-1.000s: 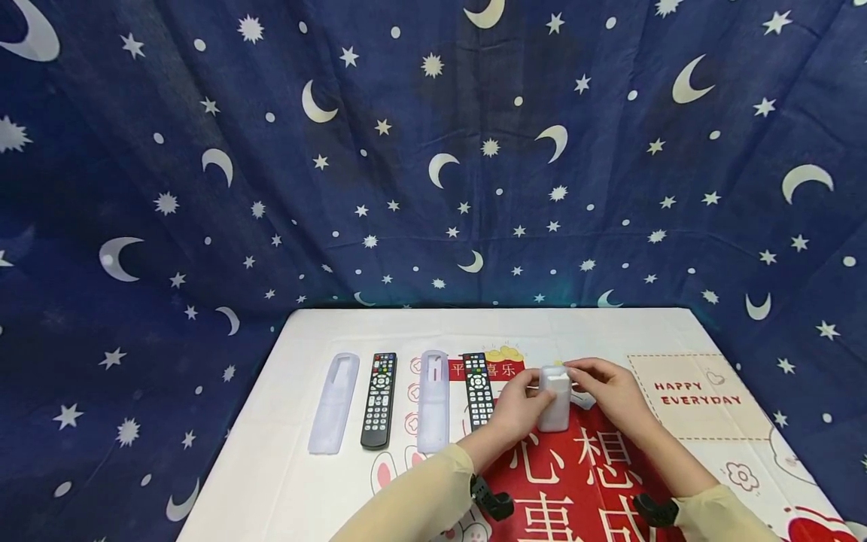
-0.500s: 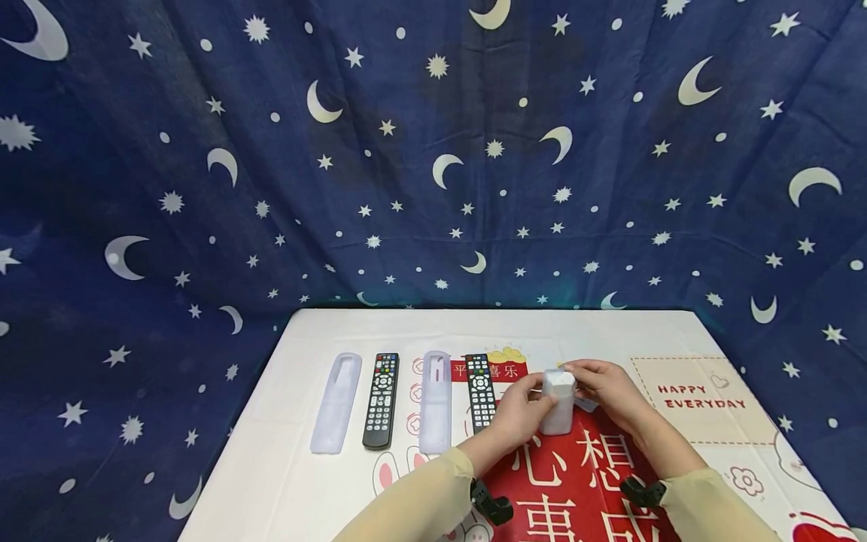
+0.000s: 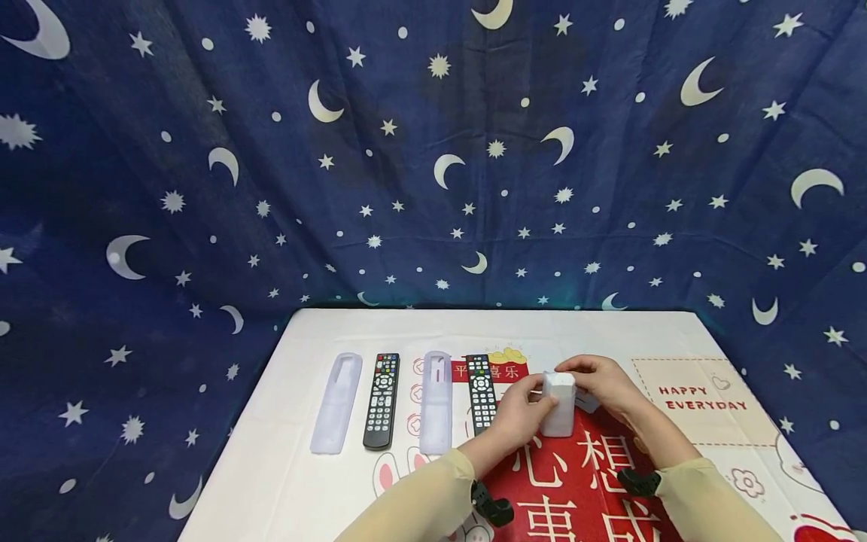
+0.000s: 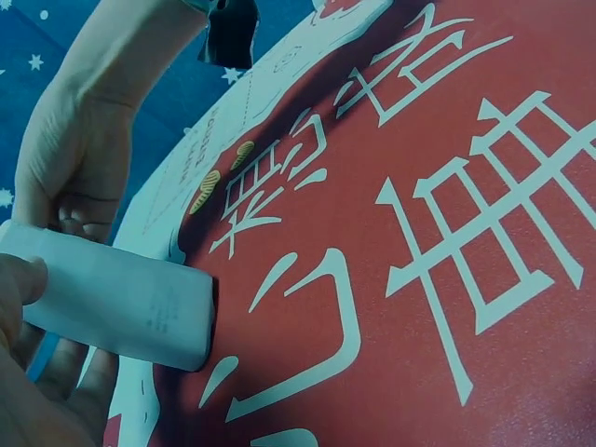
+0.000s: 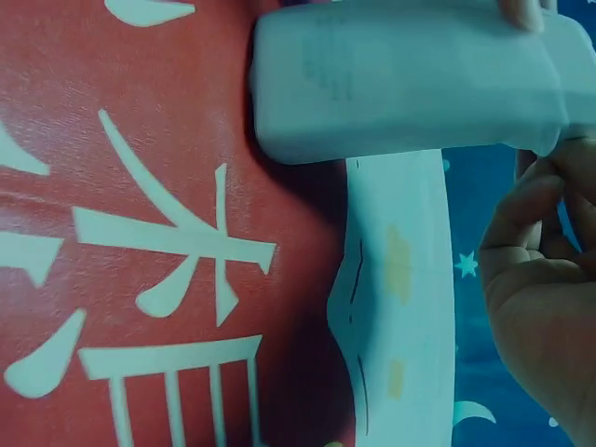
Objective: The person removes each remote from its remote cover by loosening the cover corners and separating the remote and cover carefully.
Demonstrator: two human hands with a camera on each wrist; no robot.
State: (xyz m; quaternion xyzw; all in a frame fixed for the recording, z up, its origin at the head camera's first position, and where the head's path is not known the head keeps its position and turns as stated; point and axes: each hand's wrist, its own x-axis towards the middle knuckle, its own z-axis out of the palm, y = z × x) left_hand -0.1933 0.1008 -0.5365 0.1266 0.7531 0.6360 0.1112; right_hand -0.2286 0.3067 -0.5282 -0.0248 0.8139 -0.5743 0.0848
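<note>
A white, round-cornered block (image 3: 558, 406) with faint print on one face is held in front of me. My left hand (image 3: 520, 410) grips it from the left, thumb across the near face. My right hand (image 3: 605, 385) pinches at its far end with thumb and fingers. In the right wrist view, a thin translucent sleeve (image 5: 570, 65) shows over that end, by the right hand (image 5: 549, 289). The left wrist view shows the block (image 4: 121, 293) lying across the left fingers (image 4: 79, 386). What exactly the block is cannot be told.
Left of the hands lie a black remote control (image 3: 481, 391), a translucent cover (image 3: 436, 406), a second black remote (image 3: 382, 399) and another translucent cover (image 3: 336, 403). A pale flat thing (image 3: 587, 403) sits half hidden below the right hand. The printed tablecloth (image 3: 298, 339) covers the table.
The block has tipped slightly, so its white top end shows more. My right hand's fingers have shifted a little along that end; the left hand keeps its grip.
</note>
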